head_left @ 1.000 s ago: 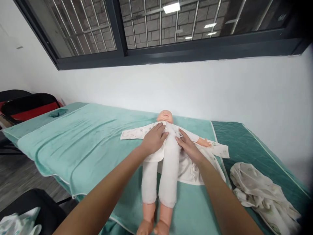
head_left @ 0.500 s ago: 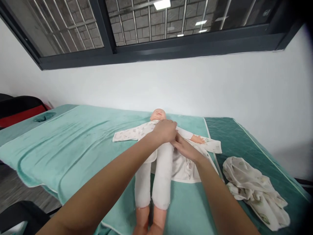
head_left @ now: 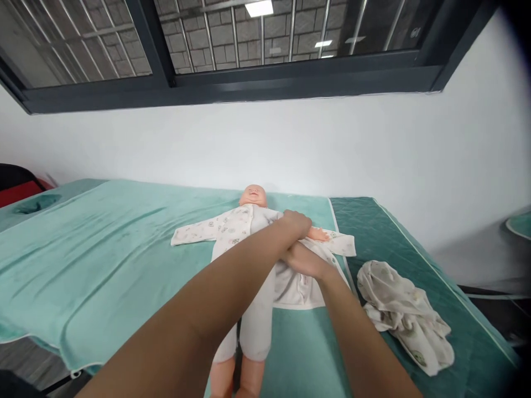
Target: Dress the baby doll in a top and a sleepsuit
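A baby doll (head_left: 254, 195) lies on its back, head toward the wall, in white leggings. A white patterned shirt (head_left: 233, 225) covers its right side, with the sleeve spread out to the left. The shirt's other half lies beneath it on the right, near the doll's bare hand (head_left: 318, 234). My left hand (head_left: 297, 223) is over the doll's arm at the right side of its chest, fingers mostly hidden. Just below it, my right hand (head_left: 304, 258) touches or nearly touches my left hand, over the shirt's open side; its fingertips are covered.
A crumpled white cloth (head_left: 406, 315) lies on the dark green cover (head_left: 464, 331) at the right. A light green sheet (head_left: 124, 237) spreads under the doll. Behind are a white wall and a barred window; a red and black object (head_left: 19, 188) stands far left.
The view has turned, so the scene sits further left. My left hand has moved off the doll's upper chest toward its arm on the right, and my right hand is now lower beneath it.
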Motion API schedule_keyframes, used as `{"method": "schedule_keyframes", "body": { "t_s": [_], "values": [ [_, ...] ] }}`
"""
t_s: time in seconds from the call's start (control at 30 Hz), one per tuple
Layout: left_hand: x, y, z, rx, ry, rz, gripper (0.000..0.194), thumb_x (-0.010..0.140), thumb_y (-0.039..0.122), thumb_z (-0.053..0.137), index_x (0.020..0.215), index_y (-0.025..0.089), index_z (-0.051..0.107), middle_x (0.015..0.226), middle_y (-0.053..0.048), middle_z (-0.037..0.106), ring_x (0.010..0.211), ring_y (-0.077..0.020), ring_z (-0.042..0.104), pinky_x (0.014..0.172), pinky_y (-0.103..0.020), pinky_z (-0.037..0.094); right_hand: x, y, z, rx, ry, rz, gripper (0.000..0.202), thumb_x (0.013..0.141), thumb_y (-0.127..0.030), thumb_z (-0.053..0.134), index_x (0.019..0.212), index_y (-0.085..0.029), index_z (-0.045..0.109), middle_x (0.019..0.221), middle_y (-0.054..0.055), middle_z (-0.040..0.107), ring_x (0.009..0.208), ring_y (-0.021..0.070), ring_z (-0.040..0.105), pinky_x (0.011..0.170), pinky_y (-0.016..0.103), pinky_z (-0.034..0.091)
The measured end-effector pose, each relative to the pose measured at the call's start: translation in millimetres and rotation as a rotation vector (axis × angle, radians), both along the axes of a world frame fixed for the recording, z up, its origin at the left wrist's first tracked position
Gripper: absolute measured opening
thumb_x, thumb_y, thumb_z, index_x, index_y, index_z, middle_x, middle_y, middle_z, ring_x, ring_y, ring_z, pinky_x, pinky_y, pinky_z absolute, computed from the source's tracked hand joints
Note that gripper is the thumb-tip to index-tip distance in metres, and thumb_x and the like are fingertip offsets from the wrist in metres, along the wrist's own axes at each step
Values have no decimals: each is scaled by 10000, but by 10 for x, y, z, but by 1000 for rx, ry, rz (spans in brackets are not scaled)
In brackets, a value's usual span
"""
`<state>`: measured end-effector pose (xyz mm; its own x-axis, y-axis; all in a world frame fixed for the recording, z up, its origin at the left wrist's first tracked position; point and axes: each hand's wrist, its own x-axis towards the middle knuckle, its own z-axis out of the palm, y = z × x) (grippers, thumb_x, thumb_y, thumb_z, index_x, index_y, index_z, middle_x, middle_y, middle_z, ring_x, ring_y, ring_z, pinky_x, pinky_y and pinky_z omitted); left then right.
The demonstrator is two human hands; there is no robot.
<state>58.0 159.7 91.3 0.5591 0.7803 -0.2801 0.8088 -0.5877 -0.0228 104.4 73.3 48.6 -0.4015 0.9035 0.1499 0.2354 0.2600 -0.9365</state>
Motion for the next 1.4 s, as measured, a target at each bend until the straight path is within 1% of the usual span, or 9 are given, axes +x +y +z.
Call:
{"method": "schedule_keyframes", "body": {
  "t_s": [0.1, 0.23, 0.37, 0.43, 0.53, 0.73, 0.87, 1.07, 1.4],
  "values": [
    [-101, 119, 44, 12, -30, 16, 522, 659, 114, 694, 1165, 209, 611, 1117, -165, 705, 1039, -327, 670, 882, -443, 503, 28, -13, 99, 36, -30, 83, 388, 902, -474, 552, 1188, -244, 678, 1296, 26, 657, 1145, 300, 607, 986, 423, 479],
    [-261, 239, 160, 32, -89, 34, 564, 670, 187, 693, 1207, 224, 526, 1005, -123, 714, 916, -309, 689, 808, -414, 504, 291, 55, 127, 62, 13, 32, 405, 882, -522, 560, 1163, -255, 679, 1252, 32, 675, 1176, 263, 598, 1006, 384, 457],
    [-386, 233, 206, 64, -132, -5, 435, 724, 210, 638, 1142, 238, 519, 967, -82, 695, 860, -286, 679, 791, -402, 484, 691, 230, -56, -69, -354, -369, 361, 834, -546, 564, 751, -210, 668, 829, 71, 723, 823, 250, 673, 765, 367, 499],
    [-430, 192, 185, 97, -143, -39, 404, 735, 180, 610, 1123, 241, 513, 982, -76, 683, 873, -278, 670, 810, -400, 470, 796, 308, -168, -129, -591, -567, 357, 794, -566, 589, 691, -224, 605, 747, 65, 696, 749, 254, 652, 701, 374, 471],
    [-483, 132, 121, 158, -147, -86, 368, 748, 153, 585, 1099, 234, 511, 1033, -89, 662, 904, -277, 655, 834, -405, 450, 777, 363, -271, -153, -669, -628, 366, 716, -583, 657, 647, -239, 553, 729, 53, 672, 753, 268, 633, 690, 381, 437],
    [-543, 84, 32, 220, -125, -149, 333, 775, 144, 568, 1096, 221, 525, 1052, -94, 654, 948, -278, 636, 867, -410, 425, 749, 376, -269, -145, -343, -660, 240, 642, -369, 702, 545, -229, 533, 619, 24, 613, 714, 236, 586, 646, 323, 375],
    [-562, 68, 28, 249, -94, -157, 321, 790, 132, 558, 1099, 216, 533, 1022, -93, 661, 938, -268, 632, 865, -404, 422, 898, 385, -288, -174, -90, -719, 183, 642, -363, 680, 695, -205, 605, 640, 1, 628, 622, 177, 556, 550, 270, 353],
    [-563, 3, 17, 301, 23, -223, 311, 827, 138, 516, 1130, 188, 563, 1038, -96, 660, 977, -271, 610, 859, -418, 416, 925, 370, -287, -207, 392, -815, 261, 606, -353, 700, 663, -223, 482, 497, -69, 495, 459, 118, 476, 448, 243, 366],
    [-566, -51, 27, 330, 132, -102, 324, 845, 174, 562, 1158, 191, 642, 1212, -154, 601, 1114, -322, 535, 946, -480, 360, 989, 431, -77, -201, 879, -795, 360, 555, -240, 759, 602, -223, 402, 496, -91, 454, 445, 81, 439, 433, 227, 377]
  ]
}}
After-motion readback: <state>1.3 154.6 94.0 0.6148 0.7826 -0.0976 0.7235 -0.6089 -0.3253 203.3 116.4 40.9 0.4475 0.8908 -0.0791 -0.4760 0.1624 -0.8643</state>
